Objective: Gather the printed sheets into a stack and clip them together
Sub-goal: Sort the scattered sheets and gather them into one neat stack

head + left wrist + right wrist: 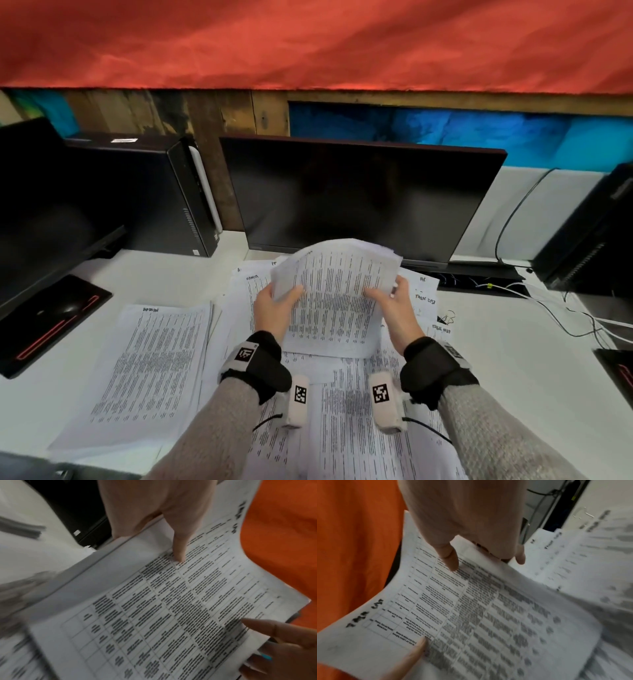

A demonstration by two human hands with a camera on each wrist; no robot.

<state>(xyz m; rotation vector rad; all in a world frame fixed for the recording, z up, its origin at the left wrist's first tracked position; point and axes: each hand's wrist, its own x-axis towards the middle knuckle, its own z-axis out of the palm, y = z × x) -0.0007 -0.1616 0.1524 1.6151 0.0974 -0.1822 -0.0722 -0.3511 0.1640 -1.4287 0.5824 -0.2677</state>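
I hold a stack of printed sheets (337,291) by its two side edges, lifted above the desk and bowed at the top. My left hand (278,303) grips the left edge, thumb on the printed face and fingers behind. My right hand (388,298) grips the right edge the same way. In the left wrist view, my left hand (159,524) pinches the stack (171,608), and my right hand's fingers (267,628) show at the far edge. In the right wrist view, my right hand (467,531) pinches the stack (471,615). A small black clip (445,319) lies on the desk right of my right hand.
More printed sheets (346,421) lie spread under my hands, and a separate pile (150,370) lies to the left. A dark monitor (359,198) stands close behind the stack. A computer tower (164,192) and mouse pad (44,329) are at left; cables (555,308) trail at right.
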